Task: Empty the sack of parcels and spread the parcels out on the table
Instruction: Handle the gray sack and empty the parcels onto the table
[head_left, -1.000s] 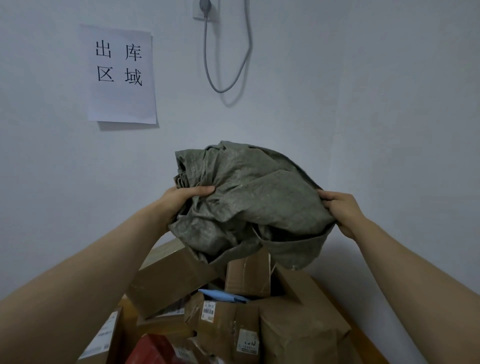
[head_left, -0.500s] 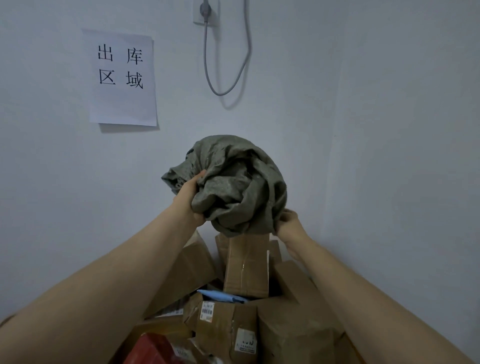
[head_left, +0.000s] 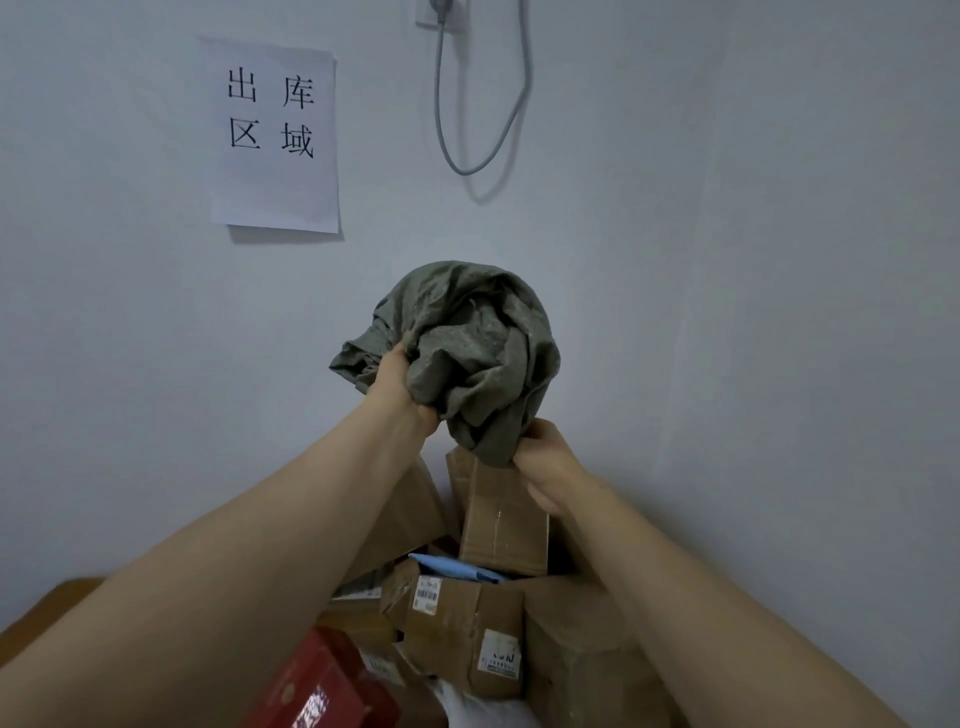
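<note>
2 bare hands hold a crumpled grey-green sack (head_left: 467, 353) up in front of a pale wall (head_left: 779, 312), above a heap of parcels (head_left: 582, 654). The left hand (head_left: 397, 382) grips a bunched fold on the sack's left side, thumb and fingers dug into the cloth. The right hand (head_left: 550, 462) is lower, its fingers curled round the hanging bottom edge. The sack is wadded into a loose ball between them and looks slack, though this angle does not show whether anything is left inside.

Under the sack, 1 tall cardboard box (head_left: 501, 525) stands on end, its top meeting the sack's lowest fold. In front of it a pale blue packet (head_left: 457, 569) lies wedged between that box and a creased brown carton (head_left: 457, 618) bearing 2 white shipping labels. A red box (head_left: 322, 686) sits at the bottom left of the heap, partly cut off by the frame. More brown cartons lean behind the left forearm and lie under the right forearm. The parcels are piled on each other rather than laid out. A corner of the brown table (head_left: 57, 603) shows at the lower left.

On the wall hangs a white sheet of paper (head_left: 275, 135) printed with 4 black characters. To its right a grey cable (head_left: 483, 114) loops down from a socket (head_left: 441, 13) at the top edge.
</note>
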